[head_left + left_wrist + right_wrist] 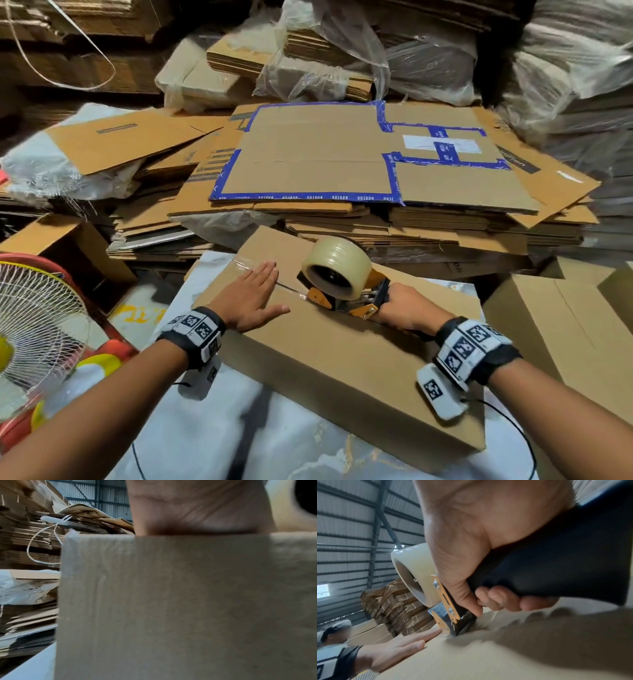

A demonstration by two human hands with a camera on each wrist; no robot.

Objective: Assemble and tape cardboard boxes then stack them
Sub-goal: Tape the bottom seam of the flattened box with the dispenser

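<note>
Brown cardboard box (342, 359), flaps closed, clear tape (253, 265) along its seam.

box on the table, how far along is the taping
Done: the box is folded shut, with clear tape laid from its far edge. In hand: the right hand grips the tape dispenser mid-seam while the left hand presses flat. Left: finishing the seam, then stacking.

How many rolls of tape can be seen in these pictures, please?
1. The clear tape roll sits on the dispenser gripped by the right hand, resting on the box. Others may be hidden among the cardboard.
</note>
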